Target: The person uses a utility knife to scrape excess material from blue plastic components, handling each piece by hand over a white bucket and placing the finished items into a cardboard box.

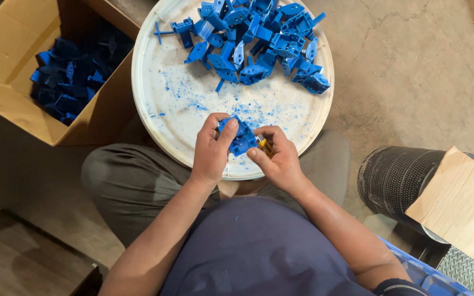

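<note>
My left hand (212, 148) grips a blue plastic part (240, 137) over the near rim of a round white tray (165, 104). My right hand (278, 156) is closed around a small yellow-handled tool (264, 144) whose tip sits against the right side of that part. A heap of several similar blue plastic parts (259, 41) lies on the far half of the tray. Blue shavings are scattered across the tray's middle.
An open cardboard box (12, 66) holding several blue parts (69, 77) stands at the left. A black cylindrical container (396, 175) with a cardboard sheet (459, 203) on it is at the right. A blue crate edge (429, 277) shows at the bottom right. Concrete floor lies around.
</note>
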